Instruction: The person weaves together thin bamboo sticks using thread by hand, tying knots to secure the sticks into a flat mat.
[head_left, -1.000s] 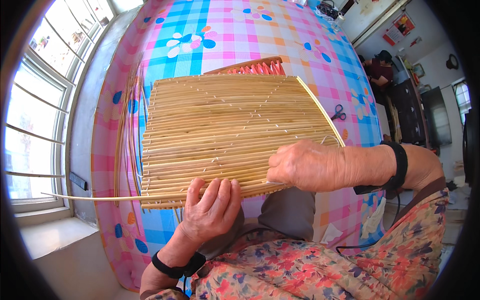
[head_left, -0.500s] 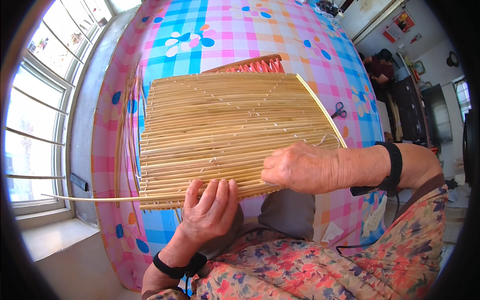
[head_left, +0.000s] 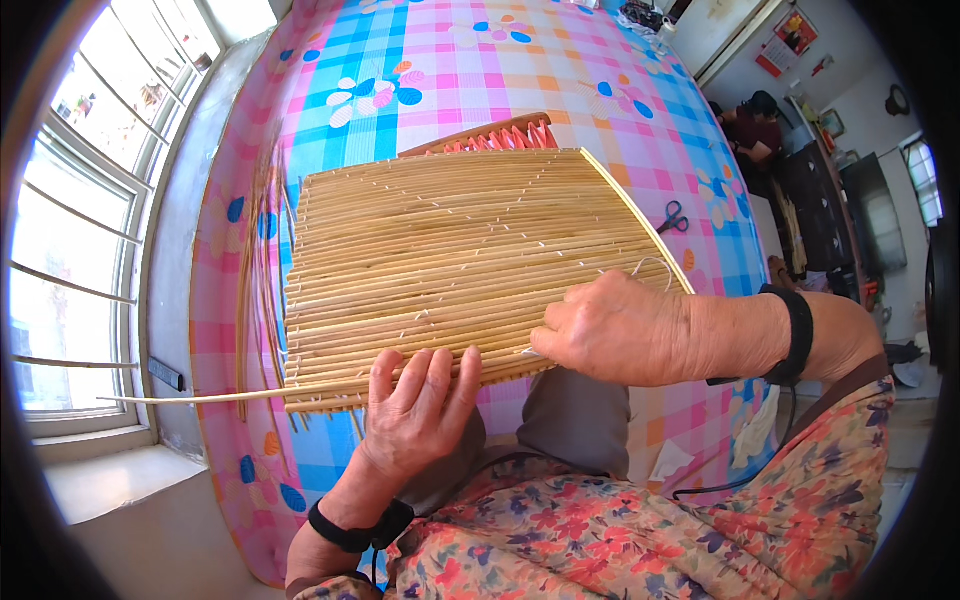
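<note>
A mat of straw-coloured rods (head_left: 460, 240), stitched with white thread, lies across my lap, its right edge bound in paler material. My left hand (head_left: 415, 410) is closed on the near edge, fingertips over the top, where one pale rod (head_left: 200, 399) sticks out far to the left. My right hand (head_left: 610, 330) is closed at the near right part of the mat; a small white bit shows by its fingertips, but what it holds is hidden. A loop of white thread (head_left: 660, 263) shows above that hand.
Dark scissors (head_left: 674, 218) lie right of the mat, loose thin rods (head_left: 258, 250) left, a wooden-edged piece with red strands (head_left: 500, 134) behind. The checked cloth (head_left: 500, 70) spreads underneath. A barred window (head_left: 80, 240) is left; another person (head_left: 750, 135) is at the back right.
The mat has tilted slightly, its left end dropping a little in the picture at the far corner. My right hand has shifted slightly, still closed at the mat; my left hand keeps its grip.
</note>
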